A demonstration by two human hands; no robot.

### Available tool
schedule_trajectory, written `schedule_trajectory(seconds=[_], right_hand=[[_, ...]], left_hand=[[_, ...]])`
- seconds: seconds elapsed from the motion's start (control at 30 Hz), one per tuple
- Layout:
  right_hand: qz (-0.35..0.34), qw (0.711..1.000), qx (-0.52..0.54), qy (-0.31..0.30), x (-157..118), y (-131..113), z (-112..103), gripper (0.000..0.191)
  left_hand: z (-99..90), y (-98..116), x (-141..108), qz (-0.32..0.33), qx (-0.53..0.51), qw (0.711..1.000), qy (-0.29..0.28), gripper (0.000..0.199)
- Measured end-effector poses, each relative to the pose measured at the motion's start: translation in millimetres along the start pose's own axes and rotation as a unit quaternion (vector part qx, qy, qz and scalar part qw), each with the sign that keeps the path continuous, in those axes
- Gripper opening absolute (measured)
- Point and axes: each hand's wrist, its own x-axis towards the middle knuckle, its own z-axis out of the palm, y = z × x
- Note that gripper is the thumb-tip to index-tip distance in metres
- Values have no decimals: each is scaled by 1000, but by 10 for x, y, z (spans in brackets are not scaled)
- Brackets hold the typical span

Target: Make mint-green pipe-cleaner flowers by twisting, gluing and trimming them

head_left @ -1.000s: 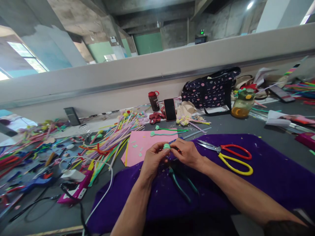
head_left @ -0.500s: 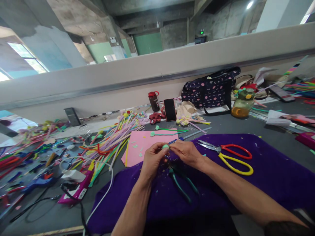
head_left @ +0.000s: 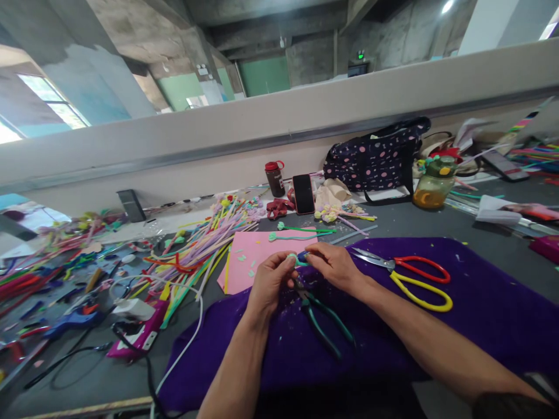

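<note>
My left hand [head_left: 271,280] is closed in a pinch on a small mint-green pipe cleaner piece [head_left: 292,256], fuzzy and curled. From it a short green strand bends toward my right hand [head_left: 332,265], whose thumb and fingers are pressed together at its end; the fingertips are partly hidden. Below the hands, pliers [head_left: 325,323] with dark green handles lie on the purple cloth [head_left: 297,366]. Scissors [head_left: 393,265] with one red and one yellow handle rest to the right. Behind the hands is a pink sheet [head_left: 247,253] with green scraps.
Many pastel pipe cleaners [head_left: 213,233] are heaped at left, beside a magenta power strip [head_left: 140,337] with a white cable. At the back stand a phone [head_left: 304,195], a red-lidded bottle [head_left: 275,179], a dark patterned bag [head_left: 375,160] and a green-lidded bottle [head_left: 432,186].
My right hand has shifted slightly right, away from my left fingertips. A bent green strand and something blue now show between the hands. The pliers' jaws are more visible.
</note>
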Motion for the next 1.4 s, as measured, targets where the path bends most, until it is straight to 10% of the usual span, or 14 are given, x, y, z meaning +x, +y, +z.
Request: schedule_trajectory(seconds=[0.23,1.17,1.4], right_hand=[[-97,994,-20,-36,-61,-10,75,16],[-21,993,107,47,-1,-106,9,8],[-44,996,70,33,-9,-61,11,10]], left_hand=[[-17,-34,6,-17,37,998,-44,33],[84,79,-100,15,-3,998,-56,55],[90,51,-97,50,41,997,-35,35]])
